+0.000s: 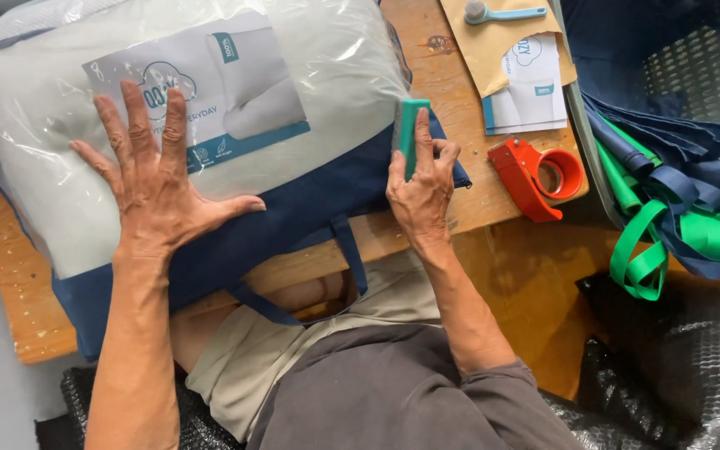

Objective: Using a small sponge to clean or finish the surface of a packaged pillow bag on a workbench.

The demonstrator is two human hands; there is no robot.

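A white pillow in a clear plastic bag (310,58) with a printed paper insert lies on a wooden table (493,204), resting on a navy fabric bag (293,217) with hanging straps. My left hand (156,179) presses flat on the pillow, fingers spread. My right hand (418,187) grips a small teal block (411,125) held upright against the pillow's right edge, over the navy fabric.
A red tape dispenser (535,175) sits right of my right hand. Behind it lie a brown envelope (493,50), white leaflets and a teal-handled brush (502,12). Folded navy bags with green straps (668,217) are piled at the right. Black plastic (677,367) lies below.
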